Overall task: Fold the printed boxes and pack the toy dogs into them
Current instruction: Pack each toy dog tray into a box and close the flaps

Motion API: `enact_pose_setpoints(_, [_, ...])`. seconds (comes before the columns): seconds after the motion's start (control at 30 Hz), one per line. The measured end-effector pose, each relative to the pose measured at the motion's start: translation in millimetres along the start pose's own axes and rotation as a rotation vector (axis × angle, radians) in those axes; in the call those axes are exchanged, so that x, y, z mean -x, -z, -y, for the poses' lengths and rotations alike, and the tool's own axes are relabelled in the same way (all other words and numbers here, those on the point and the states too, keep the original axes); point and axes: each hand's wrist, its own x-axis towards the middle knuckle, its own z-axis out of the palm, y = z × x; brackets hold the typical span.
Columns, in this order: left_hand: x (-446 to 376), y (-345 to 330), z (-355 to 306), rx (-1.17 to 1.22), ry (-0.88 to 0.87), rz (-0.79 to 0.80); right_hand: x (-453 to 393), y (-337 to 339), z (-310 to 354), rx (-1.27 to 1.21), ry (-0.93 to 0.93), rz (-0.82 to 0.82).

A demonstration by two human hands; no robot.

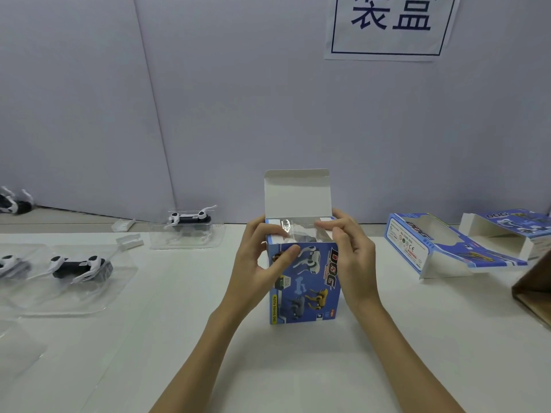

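Printed box (304, 281), upright on desk (298, 368), lid open, clear blister tray (293, 231) inside; left hand (262, 263) and right hand (351, 257) grip it.

Left hand (262, 257), right hand (351, 251) raised, fingers curled inward, facing.

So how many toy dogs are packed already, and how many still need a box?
None looks finished. Both hands, left hand and right hand, hold the upright box, lid flap open, clear plastic showing at its top. Dogs in trays wait: one further back, one nearer. Two boxes lie open on the right.
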Motion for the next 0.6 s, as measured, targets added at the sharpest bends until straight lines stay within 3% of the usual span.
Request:
enact_pose_setpoints(0.13, [-2,1,0,-0.006,-0.014,-0.017,-3,3,0,-0.045,-0.016,0.008])
enact_pose_setpoints(0.4, [-6,-4,-3,0.126,0.104,-0.083,-9,0,-7,0.13,0.122,-0.049])
enact_pose_setpoints(0.6, [-6,-3,-11,0.266,0.142,-0.054,-6,-4,-8,-0.074,0.045,-0.055])
